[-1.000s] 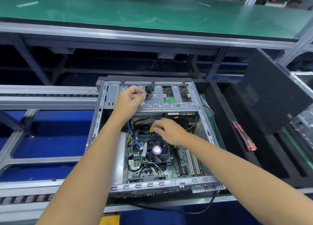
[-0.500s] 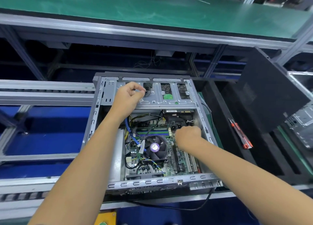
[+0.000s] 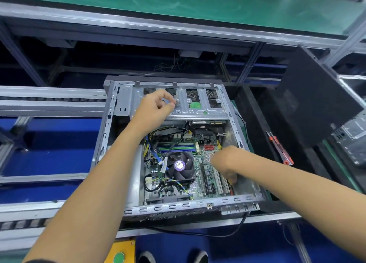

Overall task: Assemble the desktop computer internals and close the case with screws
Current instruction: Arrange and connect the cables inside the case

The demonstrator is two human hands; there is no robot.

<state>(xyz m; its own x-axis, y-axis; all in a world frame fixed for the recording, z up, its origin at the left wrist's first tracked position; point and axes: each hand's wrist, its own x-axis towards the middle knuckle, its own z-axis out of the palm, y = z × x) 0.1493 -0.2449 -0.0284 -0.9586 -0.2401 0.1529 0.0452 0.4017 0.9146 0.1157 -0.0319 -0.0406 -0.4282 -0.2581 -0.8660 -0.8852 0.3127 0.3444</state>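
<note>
Steel on the drive cage [image 3: 200,112] sits under my left hand [image 3: 152,109], fingers curled in a pinch over something small at the cage's left end; I cannot make out what. The case [image 3: 178,207] lies open on its side on the conveyor [image 3: 49,205], board [image 3: 198,183] and fan [image 3: 179,166] exposed. My right hand [image 3: 224,164] is low at the board's right edge, and an orange tip shows beneath it; I cannot tell if that grip is closed on it. I judge this as cabling or fastening inside, well before closing. Next calls for seating whatever I pinch squarely. Right of the case lie a screwdriver [image 3: 279,147] and a black side panel [image 3: 316,96]. Beyond runs a green tabletop [image 3: 178,3].
</note>
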